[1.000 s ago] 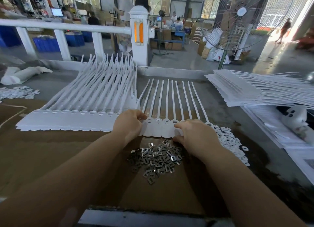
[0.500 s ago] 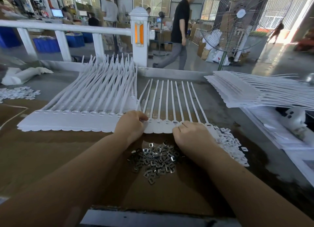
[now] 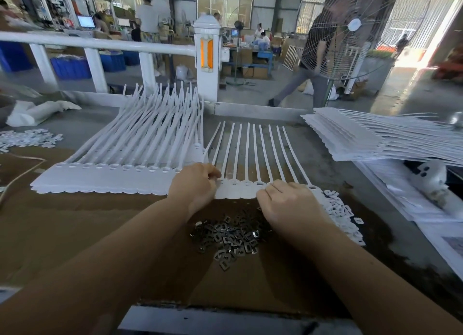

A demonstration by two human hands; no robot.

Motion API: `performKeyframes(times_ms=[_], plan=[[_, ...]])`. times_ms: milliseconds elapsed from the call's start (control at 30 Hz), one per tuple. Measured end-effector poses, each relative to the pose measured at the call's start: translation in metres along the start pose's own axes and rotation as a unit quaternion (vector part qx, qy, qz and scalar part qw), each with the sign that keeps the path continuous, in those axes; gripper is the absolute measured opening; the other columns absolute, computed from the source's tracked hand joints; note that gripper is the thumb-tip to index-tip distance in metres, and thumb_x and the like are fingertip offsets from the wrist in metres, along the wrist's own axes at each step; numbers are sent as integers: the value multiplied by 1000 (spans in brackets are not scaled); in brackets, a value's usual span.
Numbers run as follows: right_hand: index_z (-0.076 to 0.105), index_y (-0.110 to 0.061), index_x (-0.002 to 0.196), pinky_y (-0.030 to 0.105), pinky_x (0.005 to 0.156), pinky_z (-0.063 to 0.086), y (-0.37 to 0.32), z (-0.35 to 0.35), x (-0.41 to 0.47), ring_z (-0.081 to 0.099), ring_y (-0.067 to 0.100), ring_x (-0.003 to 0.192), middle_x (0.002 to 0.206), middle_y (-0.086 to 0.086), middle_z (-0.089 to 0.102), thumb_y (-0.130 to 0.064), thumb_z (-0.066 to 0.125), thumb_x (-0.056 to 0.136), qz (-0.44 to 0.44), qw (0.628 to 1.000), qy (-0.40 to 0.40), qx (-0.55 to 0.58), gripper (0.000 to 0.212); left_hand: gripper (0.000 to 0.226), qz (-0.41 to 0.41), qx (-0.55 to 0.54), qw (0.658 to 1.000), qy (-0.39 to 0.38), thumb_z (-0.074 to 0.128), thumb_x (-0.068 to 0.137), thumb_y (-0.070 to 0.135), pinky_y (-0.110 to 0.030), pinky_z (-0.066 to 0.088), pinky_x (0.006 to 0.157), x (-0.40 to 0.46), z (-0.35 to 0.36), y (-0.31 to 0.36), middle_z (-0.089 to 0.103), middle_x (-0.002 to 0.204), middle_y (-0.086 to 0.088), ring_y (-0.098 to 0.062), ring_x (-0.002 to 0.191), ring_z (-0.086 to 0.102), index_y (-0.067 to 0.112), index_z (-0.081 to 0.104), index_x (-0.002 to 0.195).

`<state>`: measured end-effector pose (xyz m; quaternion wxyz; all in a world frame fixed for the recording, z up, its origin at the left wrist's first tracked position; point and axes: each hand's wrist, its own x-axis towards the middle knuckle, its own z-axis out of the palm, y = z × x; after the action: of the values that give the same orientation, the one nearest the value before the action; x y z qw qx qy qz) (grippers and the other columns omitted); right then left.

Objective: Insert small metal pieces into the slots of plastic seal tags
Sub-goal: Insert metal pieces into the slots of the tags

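A strip of joined white plastic seal tags lies flat in front of me, tails pointing away. My left hand sits at the strip's left end, fingers curled and pinching at a tag head. My right hand rests curled over the strip's right end, fingertips down on a tag head; what it holds is hidden. A loose heap of small metal pieces lies on the brown cardboard just below both hands.
A stack of tag strips lies to the left, another stack at the right. Small white plastic caps are piled right of my right hand, more caps far left. A white railing and a fan stand beyond the table.
Both hands stayed on the strip's heads, the right fingertips shifting slightly along it. A person in the background walked from the middle to the right, behind the fan.
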<state>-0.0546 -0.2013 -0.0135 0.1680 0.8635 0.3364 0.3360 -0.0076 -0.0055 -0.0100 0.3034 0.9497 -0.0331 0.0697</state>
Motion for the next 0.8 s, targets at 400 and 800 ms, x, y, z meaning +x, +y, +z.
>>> performKeyframes(times_ms=[400, 800], plan=[[67, -12, 69, 30, 61, 54, -7, 3, -16, 63, 19, 62, 64, 4, 66, -12, 81, 57, 25, 997, -65, 36, 18, 38, 108, 123, 986, -5, 35, 98, 39, -35, 26, 108, -7, 29, -5, 44, 142, 11, -13, 130, 38, 32, 52, 131], [71, -11, 89, 37, 77, 54, -12, -11, -14, 65, 22, 81, 85, 3, 71, -19, 55, 85, 134, 956, -78, 250, 18, 40, 86, 94, 988, -82, 27, 100, 43, -39, 11, 115, 1, 34, -20, 27, 152, 15, -8, 141, 16, 41, 38, 139]])
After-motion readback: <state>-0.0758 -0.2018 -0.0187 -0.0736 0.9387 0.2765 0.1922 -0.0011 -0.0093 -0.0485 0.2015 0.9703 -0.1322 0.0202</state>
